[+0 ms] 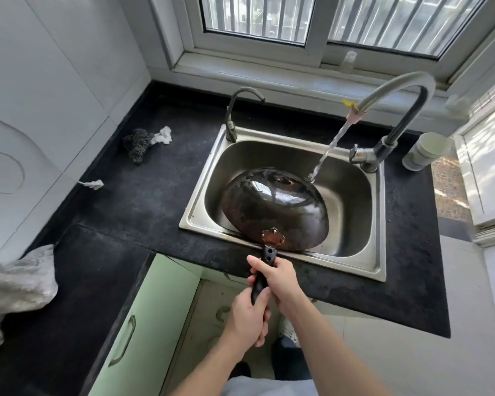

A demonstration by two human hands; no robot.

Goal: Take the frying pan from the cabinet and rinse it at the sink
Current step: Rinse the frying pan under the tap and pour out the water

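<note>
the frying pan (pixel 275 207) is held upside down inside the sink (pixel 352 224), with its round dark bottom facing up. its long black handle (pixel 262 278) sticks out over the near rim of the sink, straight back toward the person. so the pan lies ahead of the grip, and the long line from handle to bowl runs from near to far.

both hands are wrapped tight around the handle. the right hand (pixel 280 280) is placed higher up, closer to the pan. the left hand (pixel 249 318) is closed around the handle's lower end.

water (pixel 326 151) is poured from the tall tap (pixel 397 110) and lands at the far right edge of the pan. most of the pan is not under the stream, so a small push forward and right seems to be needed.

little room is left in the sink on the left and near sides, where the pan sits close to the wall. more room is seen on the far and right sides. the green cabinet door (pixel 143 324) is open below the counter (pixel 143 195), just beside the left arm.
</note>
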